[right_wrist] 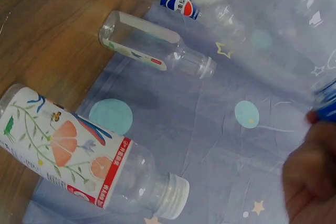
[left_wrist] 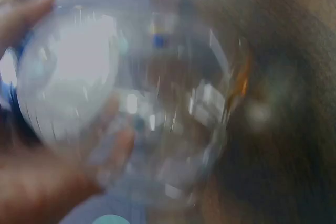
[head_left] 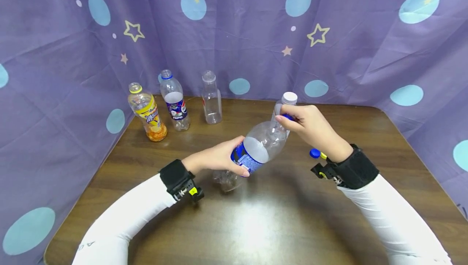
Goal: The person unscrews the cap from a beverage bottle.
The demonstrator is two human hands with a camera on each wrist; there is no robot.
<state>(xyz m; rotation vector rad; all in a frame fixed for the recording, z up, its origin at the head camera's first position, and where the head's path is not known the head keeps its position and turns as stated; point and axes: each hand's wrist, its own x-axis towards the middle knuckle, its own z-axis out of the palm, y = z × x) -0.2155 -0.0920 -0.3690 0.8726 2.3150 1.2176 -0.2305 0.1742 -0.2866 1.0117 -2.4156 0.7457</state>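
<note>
A large clear plastic bottle (head_left: 268, 137) with a blue label is held tilted over the table, its neck to the upper right. My left hand (head_left: 215, 158) grips it around the label. At the neck, my right hand (head_left: 312, 129) pinches the blue cap (head_left: 289, 117) between thumb and fingers. The right wrist view shows that blue cap (right_wrist: 326, 107) at the fingertips by its right edge. Blurred, the bottle's clear base (left_wrist: 173, 108) fills much of the left wrist view.
Behind the right hand stands a bottle with a white cap (head_left: 289, 98) and a flowered label. Uncapped at back left are a yellow-labelled bottle (head_left: 148, 115), a Pepsi bottle (head_left: 175, 104) and a slim clear bottle (head_left: 212, 102). A loose blue cap (head_left: 315, 153) and yellow cap (head_left: 323, 156) lie near the right wrist.
</note>
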